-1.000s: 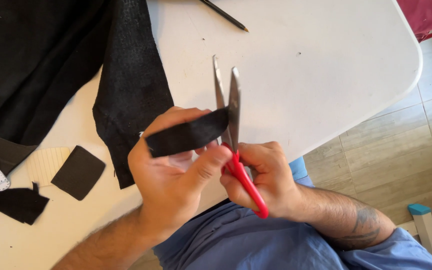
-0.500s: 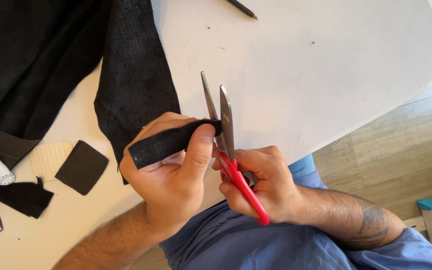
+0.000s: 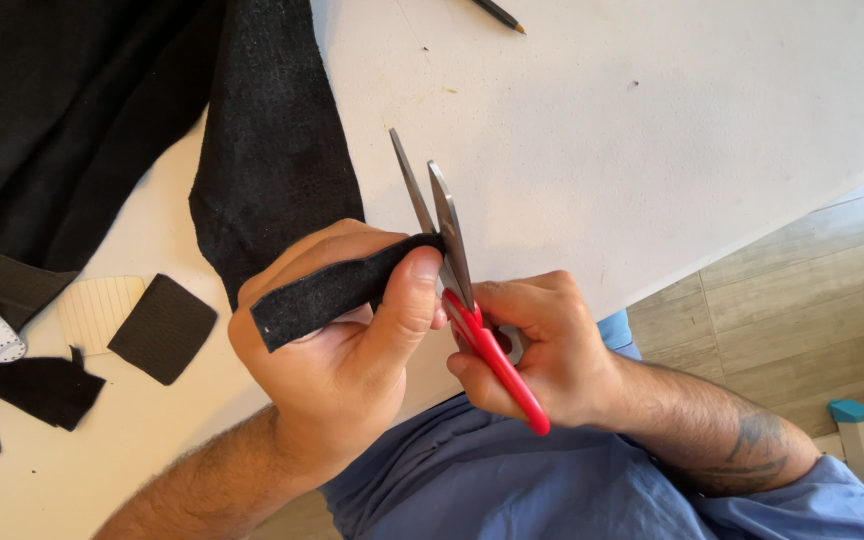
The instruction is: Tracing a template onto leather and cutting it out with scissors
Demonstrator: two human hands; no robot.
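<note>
My left hand [image 3: 337, 365] pinches a narrow strip of black fabric [image 3: 337, 290] between thumb and fingers, held above the near edge of the white table [image 3: 652, 130]. My right hand [image 3: 537, 345] grips red-handled scissors [image 3: 457, 290]. Their steel blades point away from me, slightly parted, and the right end of the strip sits between them. Both hands are close together over my blue-clothed lap.
A large black cloth [image 3: 102, 120] covers the table's left part, one flap [image 3: 272, 160] hanging toward my left hand. A black square patch [image 3: 162, 328], a lined paper piece [image 3: 97, 310] and black scraps [image 3: 37, 385] lie at left. A pencil [image 3: 497, 12] lies at the far edge. Tiled floor at right.
The strip has slid further into the blades, so less of it sticks out past my thumb. Both hands have kept their grip and drifted slightly left in view.
</note>
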